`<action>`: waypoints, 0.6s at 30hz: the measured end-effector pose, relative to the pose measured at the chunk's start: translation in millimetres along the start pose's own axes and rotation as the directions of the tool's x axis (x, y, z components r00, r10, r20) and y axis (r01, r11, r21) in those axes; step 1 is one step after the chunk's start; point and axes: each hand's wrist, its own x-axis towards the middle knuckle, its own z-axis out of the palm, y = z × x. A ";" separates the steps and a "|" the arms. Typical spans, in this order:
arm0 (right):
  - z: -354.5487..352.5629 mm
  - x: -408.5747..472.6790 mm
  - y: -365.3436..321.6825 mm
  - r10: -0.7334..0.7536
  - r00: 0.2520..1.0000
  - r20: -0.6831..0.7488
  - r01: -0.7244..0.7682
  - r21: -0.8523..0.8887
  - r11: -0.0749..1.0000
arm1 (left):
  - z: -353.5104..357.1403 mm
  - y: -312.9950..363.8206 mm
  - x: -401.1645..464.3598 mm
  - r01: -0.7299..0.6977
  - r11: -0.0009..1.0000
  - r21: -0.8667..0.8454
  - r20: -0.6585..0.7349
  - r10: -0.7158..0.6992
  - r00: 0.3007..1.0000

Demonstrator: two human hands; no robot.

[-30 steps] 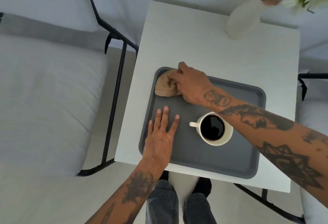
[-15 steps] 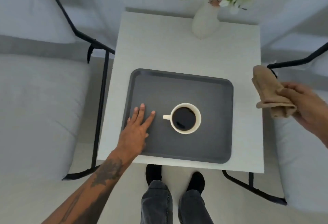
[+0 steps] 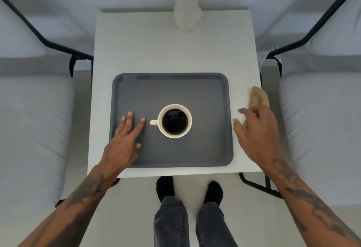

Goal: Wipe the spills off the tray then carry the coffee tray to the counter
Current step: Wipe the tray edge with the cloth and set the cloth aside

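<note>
Tan cloth (image 3: 258, 97) beyond right hand (image 3: 256, 135), released

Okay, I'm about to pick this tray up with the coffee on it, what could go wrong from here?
1. The cup looks filled close to its rim with black coffee, so a tilt or jerk on lifting would likely slop it onto the tray.
2. The left hand lies flat on the tray floor and the right hand is open beside it, so neither has a grip on the rim.
3. The cloth sits at the table edge and may get knocked off.
</note>
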 end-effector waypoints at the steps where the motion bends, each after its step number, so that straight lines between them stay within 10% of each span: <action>1: 3.8 -4.3 -8.6 -0.023 0.999 0.029 0.021 0.052 0.998 | -4.1 1.2 -0.2 -0.002 1.000 -0.026 -0.068 0.001 0.998; 5: 28.9 -26.2 -14.4 0.209 0.966 0.153 -0.234 0.167 0.958 | -15.8 -7.4 -5.2 0.114 0.984 -0.137 -0.449 -0.164 0.878; 9: 37.2 -16.4 -21.5 0.212 0.958 0.192 -0.260 0.275 0.926 | -14.9 -30.5 -5.3 0.261 0.889 -0.375 -0.330 -0.391 0.859; 18: 59.4 -13.1 -22.6 0.240 0.949 0.202 -0.302 0.377 0.875 | -13.8 -53.5 8.7 0.108 0.948 -0.300 -0.174 -0.166 0.971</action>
